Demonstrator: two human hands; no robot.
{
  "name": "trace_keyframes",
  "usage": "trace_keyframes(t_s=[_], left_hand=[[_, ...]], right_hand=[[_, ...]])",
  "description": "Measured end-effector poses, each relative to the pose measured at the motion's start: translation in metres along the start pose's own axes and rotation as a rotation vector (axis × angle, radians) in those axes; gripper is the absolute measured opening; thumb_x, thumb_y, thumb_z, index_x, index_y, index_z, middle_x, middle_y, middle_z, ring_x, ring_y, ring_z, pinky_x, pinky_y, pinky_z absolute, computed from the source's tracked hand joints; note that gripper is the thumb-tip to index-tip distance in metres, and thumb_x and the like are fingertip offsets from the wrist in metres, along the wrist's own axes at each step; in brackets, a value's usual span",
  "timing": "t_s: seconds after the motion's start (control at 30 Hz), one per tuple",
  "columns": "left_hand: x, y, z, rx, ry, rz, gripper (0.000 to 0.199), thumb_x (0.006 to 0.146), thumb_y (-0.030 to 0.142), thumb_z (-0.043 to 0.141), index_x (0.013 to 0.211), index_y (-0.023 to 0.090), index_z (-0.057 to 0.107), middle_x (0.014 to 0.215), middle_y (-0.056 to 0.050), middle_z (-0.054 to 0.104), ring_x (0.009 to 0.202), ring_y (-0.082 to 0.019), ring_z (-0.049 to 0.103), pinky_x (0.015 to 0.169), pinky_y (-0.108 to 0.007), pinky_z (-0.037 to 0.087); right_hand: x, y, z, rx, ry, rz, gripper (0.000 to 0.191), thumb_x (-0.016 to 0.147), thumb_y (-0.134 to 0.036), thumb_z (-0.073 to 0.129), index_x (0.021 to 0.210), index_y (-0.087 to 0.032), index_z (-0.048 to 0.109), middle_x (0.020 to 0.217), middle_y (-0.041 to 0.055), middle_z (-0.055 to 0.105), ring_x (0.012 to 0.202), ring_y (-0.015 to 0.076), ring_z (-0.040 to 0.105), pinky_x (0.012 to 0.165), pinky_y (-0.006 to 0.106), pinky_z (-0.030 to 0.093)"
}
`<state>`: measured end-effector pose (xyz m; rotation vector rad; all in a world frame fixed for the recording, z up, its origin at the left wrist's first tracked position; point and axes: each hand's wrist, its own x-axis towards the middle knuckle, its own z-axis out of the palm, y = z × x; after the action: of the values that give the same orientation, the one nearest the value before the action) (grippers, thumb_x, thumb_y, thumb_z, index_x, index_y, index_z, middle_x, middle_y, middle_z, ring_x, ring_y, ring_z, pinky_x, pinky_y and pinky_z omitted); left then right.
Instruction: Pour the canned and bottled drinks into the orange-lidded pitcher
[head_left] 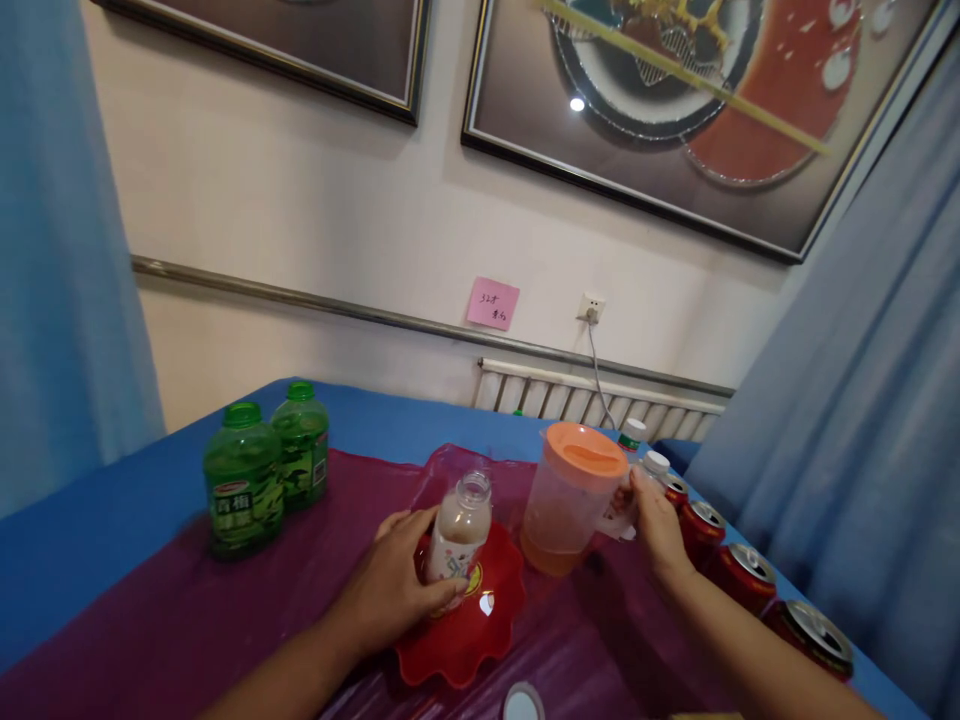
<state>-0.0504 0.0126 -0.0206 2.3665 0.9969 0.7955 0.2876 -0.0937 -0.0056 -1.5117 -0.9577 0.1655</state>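
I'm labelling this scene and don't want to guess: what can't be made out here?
All in the head view:
Small bottle: its base and part of its label, covered by the left hand.
White-capped bottles: lower parts, behind the pitcher and right hand.
White disc: cut off by the bottom edge.
Framed pictures: cut off by the top edge.

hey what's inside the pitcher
In the pitcher, orange-brown liquid shows at the bottom through the cloudy wall. The orange lid covers the top, hiding any view in from above.
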Motion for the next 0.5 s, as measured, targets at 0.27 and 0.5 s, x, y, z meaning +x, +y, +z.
trace_keyframes(t_s=[0.27,0.5], left_hand=[[0.001,-0.003,0.001,-0.019,0.041,-0.008,0.059,0.064,0.045,0.080,0.117,0.023,0.065,0.118,-0.008,0.071,0.112,-0.035,0.059,0.099,-0.047,0.044],[0.001,-0.008,0.006,0.005,0.030,0.007,0.070,0.062,0.045,0.081,0.126,0.024,0.061,0.123,-0.009,0.069,0.121,-0.037,0.055,0.107,-0.052,0.038]], right_hand=[[-0.099,-0.009,-0.016,-0.029,-0.083,-0.082,0.029,0.089,-0.044,0.062,0.109,-0.023,0.060,0.103,0.0047,0.067,0.089,0.0207,0.063,0.078,0.030,0.050],[-0.166,0.019,0.031,-0.452,-0.674,-0.292,0.022,0.072,-0.027,0.076,0.090,-0.024,0.064,0.085,0.0019,0.070,0.071,0.0190,0.064,0.065,0.024,0.046]])
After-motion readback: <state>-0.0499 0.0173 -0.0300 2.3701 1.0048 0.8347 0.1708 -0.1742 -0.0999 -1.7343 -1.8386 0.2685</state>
